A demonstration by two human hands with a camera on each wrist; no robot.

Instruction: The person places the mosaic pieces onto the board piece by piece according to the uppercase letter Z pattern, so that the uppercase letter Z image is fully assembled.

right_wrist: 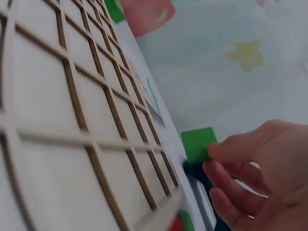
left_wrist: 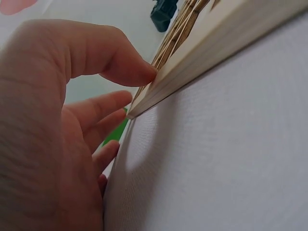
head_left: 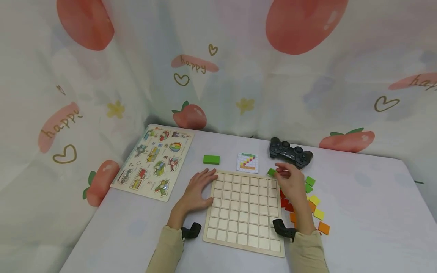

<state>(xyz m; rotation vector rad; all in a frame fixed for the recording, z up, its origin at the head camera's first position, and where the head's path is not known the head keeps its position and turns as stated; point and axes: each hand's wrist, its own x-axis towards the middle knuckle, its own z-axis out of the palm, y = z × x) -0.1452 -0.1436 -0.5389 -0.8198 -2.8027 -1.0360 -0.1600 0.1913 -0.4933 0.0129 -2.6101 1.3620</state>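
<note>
A wooden grid board (head_left: 244, 212) with square cells lies flat on the table, and no tile sits in its visible cells. My left hand (head_left: 198, 191) rests at the board's left edge, thumb against the rim and fingers spread toward the far corner. Between thumb and fingertips my right hand (head_left: 291, 184) pinches a green square tile (right_wrist: 198, 144), held just above the board's far right corner. Beside and under the right forearm lie loose tiles: green ones (head_left: 310, 181), red ones (head_left: 284, 203), yellow ones (head_left: 319, 214) and orange ones (head_left: 324, 228).
Behind the board lie a pattern card (head_left: 247, 162) with coloured squares and a green block (head_left: 211, 159). A black game controller (head_left: 290, 152) is beyond the right hand. At the left lies a picture puzzle board (head_left: 153, 163). A printed curtain (head_left: 246, 87) hangs behind the table.
</note>
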